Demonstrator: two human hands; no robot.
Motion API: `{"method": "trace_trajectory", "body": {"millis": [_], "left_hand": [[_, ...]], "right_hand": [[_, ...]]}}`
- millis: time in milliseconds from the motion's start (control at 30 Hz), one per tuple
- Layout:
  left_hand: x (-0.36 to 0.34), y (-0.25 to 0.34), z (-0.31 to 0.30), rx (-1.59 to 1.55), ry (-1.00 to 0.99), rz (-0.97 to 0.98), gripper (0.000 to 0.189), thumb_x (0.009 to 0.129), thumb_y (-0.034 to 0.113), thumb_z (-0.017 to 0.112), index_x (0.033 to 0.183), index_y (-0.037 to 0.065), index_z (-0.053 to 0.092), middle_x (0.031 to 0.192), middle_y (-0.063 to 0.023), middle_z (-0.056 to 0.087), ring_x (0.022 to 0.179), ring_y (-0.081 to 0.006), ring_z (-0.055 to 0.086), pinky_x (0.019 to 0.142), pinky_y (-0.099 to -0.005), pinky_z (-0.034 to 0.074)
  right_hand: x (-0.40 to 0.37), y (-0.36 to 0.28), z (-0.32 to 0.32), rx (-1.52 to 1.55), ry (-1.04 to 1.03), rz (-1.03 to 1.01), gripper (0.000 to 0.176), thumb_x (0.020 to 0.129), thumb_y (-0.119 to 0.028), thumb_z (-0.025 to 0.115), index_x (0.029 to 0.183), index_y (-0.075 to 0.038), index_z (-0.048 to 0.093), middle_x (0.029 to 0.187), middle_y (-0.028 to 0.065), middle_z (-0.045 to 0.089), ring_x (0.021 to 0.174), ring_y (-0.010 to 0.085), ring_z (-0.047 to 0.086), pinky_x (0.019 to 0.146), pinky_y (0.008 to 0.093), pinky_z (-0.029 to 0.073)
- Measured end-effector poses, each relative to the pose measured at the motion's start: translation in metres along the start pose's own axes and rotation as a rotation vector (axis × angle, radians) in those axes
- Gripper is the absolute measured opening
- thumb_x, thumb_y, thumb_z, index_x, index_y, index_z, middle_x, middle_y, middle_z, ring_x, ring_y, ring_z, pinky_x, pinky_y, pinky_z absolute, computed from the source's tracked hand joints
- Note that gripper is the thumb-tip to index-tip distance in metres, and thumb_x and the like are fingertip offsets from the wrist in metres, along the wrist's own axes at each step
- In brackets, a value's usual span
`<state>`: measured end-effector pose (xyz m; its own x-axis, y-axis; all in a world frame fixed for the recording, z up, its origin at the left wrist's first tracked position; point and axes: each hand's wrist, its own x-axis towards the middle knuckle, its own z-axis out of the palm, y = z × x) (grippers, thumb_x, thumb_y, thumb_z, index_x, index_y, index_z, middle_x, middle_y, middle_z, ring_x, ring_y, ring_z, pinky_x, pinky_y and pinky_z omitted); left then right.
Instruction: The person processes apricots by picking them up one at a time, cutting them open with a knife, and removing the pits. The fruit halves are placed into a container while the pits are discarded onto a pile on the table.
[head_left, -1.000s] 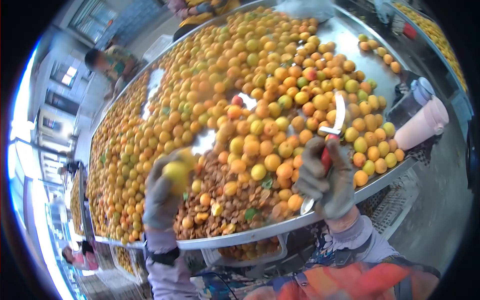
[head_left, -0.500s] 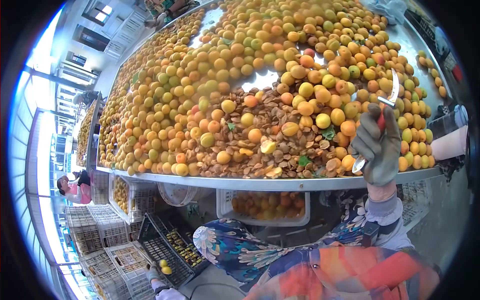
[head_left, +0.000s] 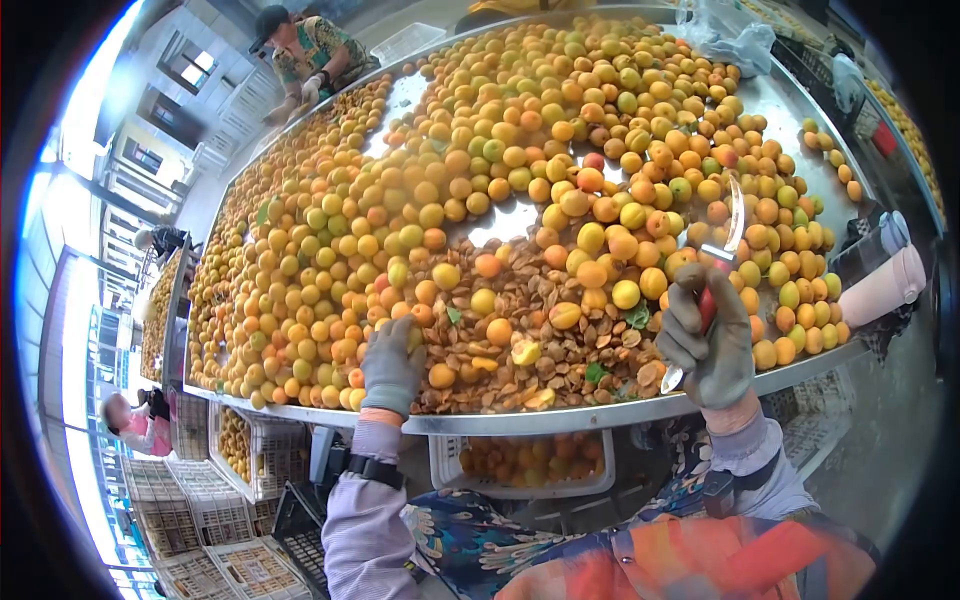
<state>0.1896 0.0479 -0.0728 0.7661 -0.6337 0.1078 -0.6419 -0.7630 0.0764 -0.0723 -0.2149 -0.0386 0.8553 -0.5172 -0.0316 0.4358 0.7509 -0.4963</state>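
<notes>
My gloved left hand (head_left: 391, 368) rests at the front edge of the fruit heap, palm down. Its fingers stretch among the apricots (head_left: 330, 220), and a greenish-yellow apricot (head_left: 415, 338) touches or nearly touches the fingertips; the fingers' undersides are hidden. In my gloved right hand (head_left: 715, 345) is a curved knife (head_left: 737, 218) with a red handle, its blade pointing up. A shiny spoon-like metal tip (head_left: 672, 380) shows below the same fist. Between the hands lies a pile of brown apricot pits (head_left: 520, 290), with a few whole apricots and torn pieces on it.
The metal table (head_left: 560, 420) has a raised front rim. Below it stands a white crate of apricots (head_left: 530, 462). Plastic crates (head_left: 205, 500) are stacked at left. A co-worker (head_left: 310, 55) stands across the table. A pink bottle (head_left: 885, 285) is at right, a plastic bag (head_left: 735, 40) at the far corner.
My left hand has come up from the black crate at lower left, near two yellow fruits, onto the apricots. My right hand, still gripping the knife, has shifted slightly left. The view has shifted too.
</notes>
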Motion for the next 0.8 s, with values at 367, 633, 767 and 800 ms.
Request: {"method": "trace_trajectory", "body": {"millis": [367,633,767,800], "left_hand": [[0.023,-0.011,-0.014,-1.154,0.113,-0.415,0.028,0.086,0.012,0.061,0.112,0.001,0.057,0.100,-0.0050,0.057,0.089,-0.0102,0.055,0.075,-0.0243,0.049],[0.157,-0.042,0.041,-0.417,0.144,-0.269,0.043,0.079,0.019,0.066,0.120,0.008,0.058,0.115,-0.0137,0.056,0.102,-0.0256,0.056,0.086,-0.0336,0.047],[0.181,-0.007,0.055,0.057,-0.104,-0.336,0.051,0.076,0.033,0.069,0.124,0.022,0.056,0.127,-0.0180,0.049,0.114,-0.0340,0.051,0.096,-0.0409,0.042],[0.184,-0.009,0.056,0.061,-0.108,-0.334,0.051,0.076,0.033,0.069,0.124,0.022,0.056,0.127,-0.0180,0.049,0.114,-0.0340,0.051,0.096,-0.0409,0.042]], "right_hand": [[-0.002,-0.016,-0.010,0.121,-0.076,0.020,0.033,0.098,-0.036,0.041,0.106,-0.008,0.057,0.066,-0.0019,0.042,0.043,0.0043,0.031,0.039,0.0204,0.026],[-0.003,-0.018,-0.006,0.139,0.001,0.073,0.032,0.098,-0.037,0.040,0.104,-0.009,0.056,0.066,-0.0017,0.043,0.044,0.0045,0.032,0.040,0.0208,0.028],[-0.002,-0.020,-0.011,0.151,0.011,0.097,0.031,0.098,-0.037,0.040,0.105,-0.010,0.055,0.068,-0.0012,0.046,0.045,0.0051,0.032,0.041,0.0216,0.028],[-0.001,-0.019,-0.010,0.169,0.025,0.120,0.031,0.098,-0.036,0.041,0.105,-0.009,0.055,0.068,-0.0009,0.047,0.045,0.0052,0.032,0.041,0.0218,0.028]]}}
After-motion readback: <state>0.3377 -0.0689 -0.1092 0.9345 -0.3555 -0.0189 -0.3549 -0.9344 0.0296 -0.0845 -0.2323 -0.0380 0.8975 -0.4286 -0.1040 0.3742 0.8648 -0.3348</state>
